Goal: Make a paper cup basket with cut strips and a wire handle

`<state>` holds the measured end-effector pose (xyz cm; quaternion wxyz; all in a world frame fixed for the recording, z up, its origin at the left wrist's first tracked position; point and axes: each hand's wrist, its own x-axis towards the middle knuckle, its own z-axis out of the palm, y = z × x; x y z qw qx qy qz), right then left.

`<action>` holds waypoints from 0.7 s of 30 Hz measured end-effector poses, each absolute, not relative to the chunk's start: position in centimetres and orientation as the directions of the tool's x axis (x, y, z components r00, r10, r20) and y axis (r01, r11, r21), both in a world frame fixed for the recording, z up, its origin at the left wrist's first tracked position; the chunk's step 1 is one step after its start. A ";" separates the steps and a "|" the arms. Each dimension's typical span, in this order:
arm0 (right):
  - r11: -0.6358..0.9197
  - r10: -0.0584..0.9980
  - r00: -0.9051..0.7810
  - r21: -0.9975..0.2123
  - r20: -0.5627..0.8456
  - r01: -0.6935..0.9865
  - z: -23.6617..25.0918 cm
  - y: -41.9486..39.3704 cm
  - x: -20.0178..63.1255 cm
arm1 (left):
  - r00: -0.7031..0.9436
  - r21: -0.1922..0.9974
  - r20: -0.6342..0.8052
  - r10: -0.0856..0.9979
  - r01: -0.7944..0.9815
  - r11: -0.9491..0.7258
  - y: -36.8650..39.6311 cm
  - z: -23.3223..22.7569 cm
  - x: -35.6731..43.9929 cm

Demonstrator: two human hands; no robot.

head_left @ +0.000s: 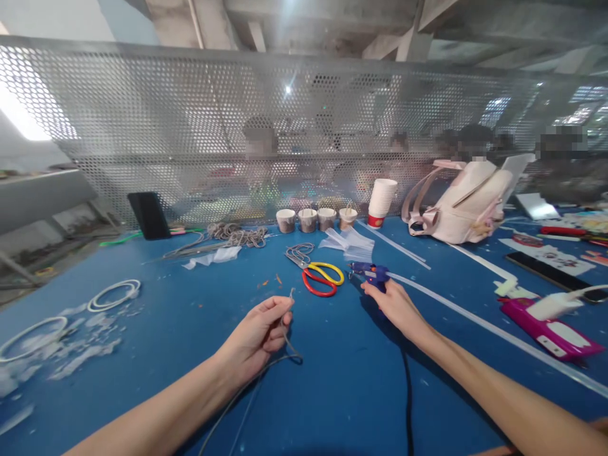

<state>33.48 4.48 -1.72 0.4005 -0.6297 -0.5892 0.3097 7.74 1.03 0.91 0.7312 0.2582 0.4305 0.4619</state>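
The grey cord (285, 335) is pinched near its end by my left hand (259, 339), thumb and forefinger clenched on it so the tip pokes up just above the fingertips; the rest loops down onto the blue desk (156, 329) and trails back toward me. I see no glue on that tip and nothing joined to it, so I judge the work is at an early stage: cord picked up, tool being taken, the bonding itself not yet done. My right hand (396, 307) lies on the blue glue gun (373, 273), fingers curled over its handle in a grip that looks closed on it, though the gun rests on the desk rather than being lifted. Its black cable (407, 405) runs back under my forearm.

Both forearms reach forward, the left wrist turned inward and raised a little, the right stretched flatter and further out.

Just beyond the gun lie scissors (323, 278) with yellow and red handles, near a clear plastic bag (349, 244). Further back stand small filled cups (316, 219) and a stack of paper cups (381, 201); white rings (114, 294) lie well apart to the left.
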 end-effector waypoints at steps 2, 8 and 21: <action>-0.003 0.998 0.062 -0.917 0.024 0.400 -1.1 3.7 32.9 | 0.212 0.766 -0.398 0.892 -0.459 0.451 1.1 0.9 7.7; -0.039 0.978 -0.204 -0.998 -0.049 0.055 1.6 1.9 29.6 | 0.183 0.766 -0.383 0.905 -0.485 0.422 1.6 1.3 7.5; -0.106 0.980 -0.174 -0.994 -0.099 -0.031 -0.3 2.1 27.9 | -0.302 0.748 -0.333 0.893 -0.662 0.055 6.8 4.3 1.3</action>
